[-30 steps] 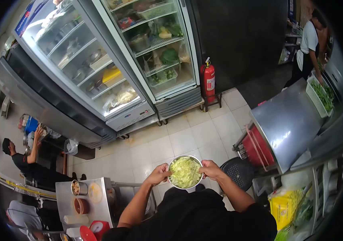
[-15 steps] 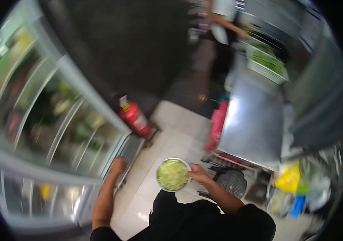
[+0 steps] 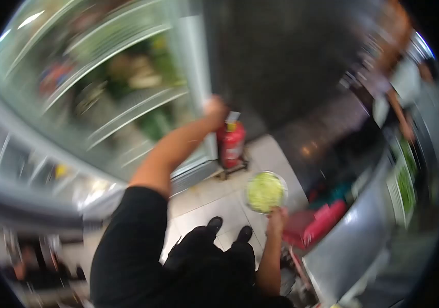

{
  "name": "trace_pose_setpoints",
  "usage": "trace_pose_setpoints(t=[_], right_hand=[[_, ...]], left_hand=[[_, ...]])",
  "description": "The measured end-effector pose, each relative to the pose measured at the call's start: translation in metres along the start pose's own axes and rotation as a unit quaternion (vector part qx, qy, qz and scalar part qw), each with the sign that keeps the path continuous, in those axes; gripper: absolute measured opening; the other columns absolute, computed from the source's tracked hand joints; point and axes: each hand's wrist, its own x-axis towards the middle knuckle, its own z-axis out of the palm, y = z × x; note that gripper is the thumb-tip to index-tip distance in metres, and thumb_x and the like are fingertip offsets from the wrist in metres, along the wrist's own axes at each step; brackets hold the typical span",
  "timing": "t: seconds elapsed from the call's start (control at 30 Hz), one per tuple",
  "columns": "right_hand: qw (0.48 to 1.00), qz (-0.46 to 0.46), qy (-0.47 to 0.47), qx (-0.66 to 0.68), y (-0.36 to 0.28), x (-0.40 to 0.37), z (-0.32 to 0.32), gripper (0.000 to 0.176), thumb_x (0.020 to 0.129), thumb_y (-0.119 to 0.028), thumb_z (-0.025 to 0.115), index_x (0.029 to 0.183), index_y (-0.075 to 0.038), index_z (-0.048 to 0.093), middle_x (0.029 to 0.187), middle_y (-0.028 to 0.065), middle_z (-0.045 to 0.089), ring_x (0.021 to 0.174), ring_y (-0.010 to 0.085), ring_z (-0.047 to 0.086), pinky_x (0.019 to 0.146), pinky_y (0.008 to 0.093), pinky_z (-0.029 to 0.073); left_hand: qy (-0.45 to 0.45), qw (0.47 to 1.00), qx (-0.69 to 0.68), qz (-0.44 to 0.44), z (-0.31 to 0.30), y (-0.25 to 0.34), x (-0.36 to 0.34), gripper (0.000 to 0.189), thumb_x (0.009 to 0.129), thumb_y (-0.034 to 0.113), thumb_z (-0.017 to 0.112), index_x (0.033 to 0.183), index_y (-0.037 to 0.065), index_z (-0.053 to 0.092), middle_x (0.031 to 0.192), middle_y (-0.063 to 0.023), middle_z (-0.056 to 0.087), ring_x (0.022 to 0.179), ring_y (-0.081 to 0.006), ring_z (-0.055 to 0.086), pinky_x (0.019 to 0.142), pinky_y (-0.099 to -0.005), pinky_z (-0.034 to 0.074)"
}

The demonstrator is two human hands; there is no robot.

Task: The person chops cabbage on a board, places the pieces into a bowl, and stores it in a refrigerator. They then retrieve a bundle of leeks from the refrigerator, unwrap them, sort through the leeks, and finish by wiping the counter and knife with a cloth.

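Shredded pale-green leaves [image 3: 264, 192] fill a bowl [image 3: 285, 188] in the right hand [image 3: 277, 219].

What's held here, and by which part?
The right-hand grip holds the bowl of shredded greens by its near rim. The left-hand grip is at the fridge door; blur hides any hold.

The left hand [image 3: 216, 112] blurs at the fridge door [image 3: 198, 61], its grip unreadable. Food [image 3: 142, 74] behind the glass is smeared beyond naming, and a co-worker [image 3: 407, 83] lacks clear outlines.

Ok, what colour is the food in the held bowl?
The food is light yellow-green, best seen in the head view.
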Motion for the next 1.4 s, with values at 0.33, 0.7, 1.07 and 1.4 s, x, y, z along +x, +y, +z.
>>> trace_pose_setpoints(t=[0.33,0.7,1.07,1.4], right_hand=[[0.998,-0.048,-0.021,0.044,-0.046,0.103,0.005,0.02,0.074,0.0,0.057,0.072,-0.007,0.038,0.065,0.0068,0.052,0.047,0.0127,0.048,0.038,0.0251,0.039],[0.973,0.072,-0.216,0.028,0.033,0.088,0.102,0.013,0.075,-0.003,0.059,0.079,-0.002,0.046,0.067,0.0082,0.053,0.044,0.0137,0.047,0.037,0.0268,0.041],[0.953,0.125,-0.272,-0.037,0.129,0.06,0.305,0.013,0.074,-0.005,0.058,0.077,-0.004,0.045,0.063,0.0079,0.05,0.041,0.0144,0.045,0.039,0.0291,0.044],[0.967,0.092,-0.232,0.046,0.209,0.102,0.4,0.01,0.077,-0.004,0.056,0.083,-0.004,0.049,0.077,0.0081,0.058,0.053,0.0152,0.054,0.045,0.0279,0.048]], left_hand=[[-0.056,0.985,0.148,0.065,-0.064,0.092,-0.113,0.032,0.089,0.023,0.05,0.111,0.009,0.067,0.113,-0.0117,0.064,0.109,-0.0281,0.055,0.089,-0.0463,0.036],[-0.416,0.758,-0.502,-0.024,-0.005,0.187,-0.407,0.08,0.087,0.069,0.038,0.103,-0.004,0.066,0.101,-0.0281,0.064,0.099,-0.0407,0.061,0.087,-0.046,0.047],[0.019,0.501,-0.647,-0.574,0.101,0.208,-0.613,0.098,0.076,0.017,0.079,0.144,-0.002,0.01,0.11,-0.0165,0.06,0.112,-0.0233,0.053,0.097,-0.0362,0.042],[-0.052,0.394,-0.585,-0.707,0.113,0.174,-0.651,0.053,0.079,0.031,0.077,0.116,-0.001,0.058,0.112,-0.0131,0.062,0.104,-0.0249,0.056,0.097,-0.0349,0.04]])
